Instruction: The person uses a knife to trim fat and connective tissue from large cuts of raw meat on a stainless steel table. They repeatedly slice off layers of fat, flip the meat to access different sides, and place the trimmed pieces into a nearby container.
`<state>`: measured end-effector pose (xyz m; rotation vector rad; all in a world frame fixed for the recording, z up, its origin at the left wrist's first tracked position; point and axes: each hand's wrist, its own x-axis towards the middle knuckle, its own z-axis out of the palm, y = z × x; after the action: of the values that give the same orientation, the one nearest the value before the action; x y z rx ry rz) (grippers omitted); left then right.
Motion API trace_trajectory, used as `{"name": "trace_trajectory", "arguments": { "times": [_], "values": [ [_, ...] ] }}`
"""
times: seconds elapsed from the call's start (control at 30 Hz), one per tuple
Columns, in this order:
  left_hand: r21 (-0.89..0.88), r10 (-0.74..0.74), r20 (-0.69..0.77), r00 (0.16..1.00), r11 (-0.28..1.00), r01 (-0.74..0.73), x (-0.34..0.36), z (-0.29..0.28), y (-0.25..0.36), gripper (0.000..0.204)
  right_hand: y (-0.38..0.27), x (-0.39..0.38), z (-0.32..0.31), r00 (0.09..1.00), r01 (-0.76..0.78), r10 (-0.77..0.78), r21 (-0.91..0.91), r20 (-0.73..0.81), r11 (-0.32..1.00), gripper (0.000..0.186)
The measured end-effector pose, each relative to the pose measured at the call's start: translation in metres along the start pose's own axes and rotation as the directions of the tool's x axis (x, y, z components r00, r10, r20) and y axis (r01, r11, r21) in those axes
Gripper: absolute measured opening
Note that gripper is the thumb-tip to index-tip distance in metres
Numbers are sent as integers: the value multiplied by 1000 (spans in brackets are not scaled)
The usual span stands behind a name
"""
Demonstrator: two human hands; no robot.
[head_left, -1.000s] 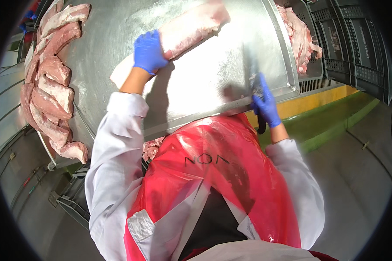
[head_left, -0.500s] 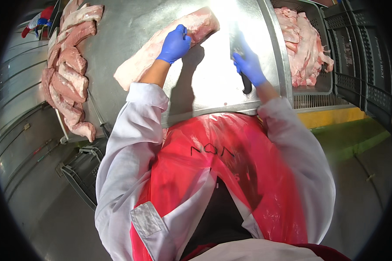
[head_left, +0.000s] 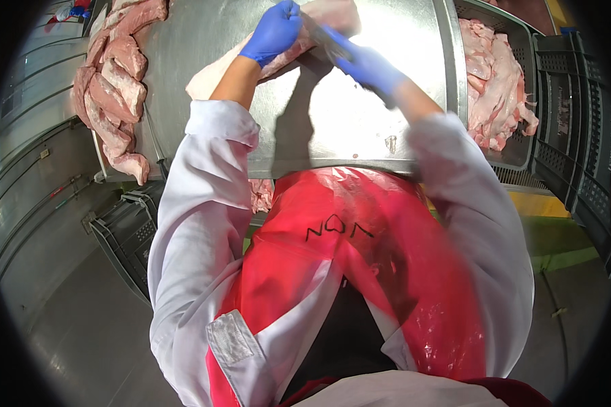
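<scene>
A long pale slab of raw meat (head_left: 335,16) lies diagonally on the steel table (head_left: 170,68). My left hand (head_left: 270,37), in a blue glove, grips the slab along its upper middle, its fingers curled. My right hand (head_left: 370,68), also gloved and blurred by motion, is closed on a knife (head_left: 324,42), whose blade reaches up to the slab beside my left fingers. The exact spot where the blade meets the meat is hard to make out.
Several meat pieces (head_left: 119,88) are piled along the table's left side. A bin of pale trimmings (head_left: 489,88) stands right, beside dark crates (head_left: 570,122). Another crate (head_left: 125,224) sits low at left. Small blue and red shapes (head_left: 75,13) show at the far upper left.
My right hand has swung up and left with the knife, from the table's front right to the slab. My left hand has shifted along the slab. The view has also shifted.
</scene>
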<state>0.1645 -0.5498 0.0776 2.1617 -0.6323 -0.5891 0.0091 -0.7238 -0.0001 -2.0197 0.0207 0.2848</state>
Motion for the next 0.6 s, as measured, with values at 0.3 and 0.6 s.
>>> {"name": "trace_trajectory", "arguments": {
  "times": [0.3, 0.6],
  "values": [
    [-122, -96, -56, 994, 989, 89, 17, -47, 23, 11, 2, -28, -5, 985, -6, -11, 100, 173, 995, 68],
    [-473, -78, 56, 995, 876, 95, 21, -98, 25, 15, -11, 6, 53, 986, 116, -129, 122, 104, 986, 70]
  ]
}}
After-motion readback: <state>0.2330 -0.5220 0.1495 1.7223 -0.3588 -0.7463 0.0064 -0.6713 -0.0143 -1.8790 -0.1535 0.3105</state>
